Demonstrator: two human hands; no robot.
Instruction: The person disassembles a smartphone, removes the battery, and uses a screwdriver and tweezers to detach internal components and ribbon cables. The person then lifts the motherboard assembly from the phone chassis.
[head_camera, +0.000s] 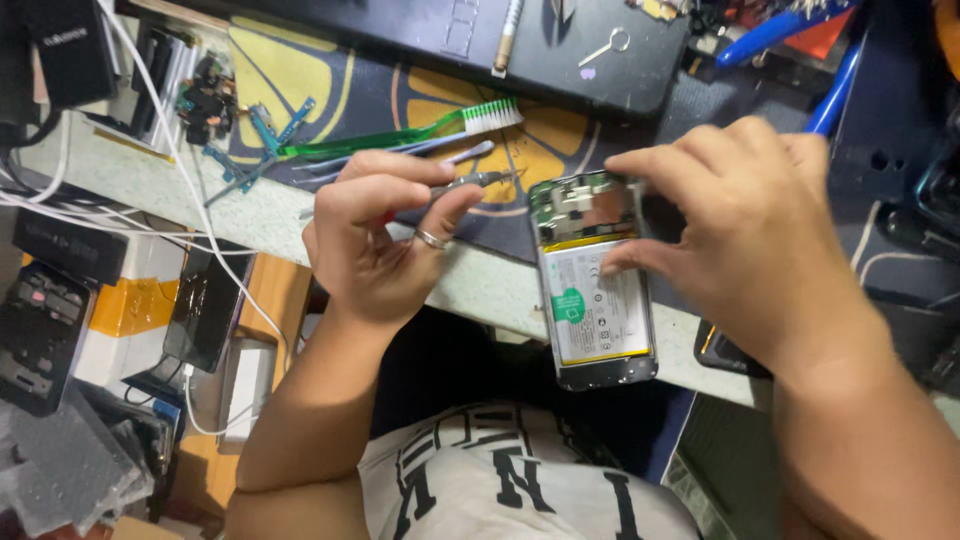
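At centre frame, the left hand (385, 235) pinches tweezers (478, 181) aimed at an opened smartphone (594, 280), which the right hand (745, 235) grips at the bench edge. Back cover already off, battery and board exposed; a green toothbrush (420, 135) lies above.

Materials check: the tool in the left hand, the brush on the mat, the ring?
Tweezers in the left hand: likely steel, grey with a dull metallic glint, thin tapered tips. Toothbrush: translucent green plastic handle, white bristles, probably nylon. Ring: silvery polished metal, bright highlight; the alloy can't be told. The right hand holds the opened phone.
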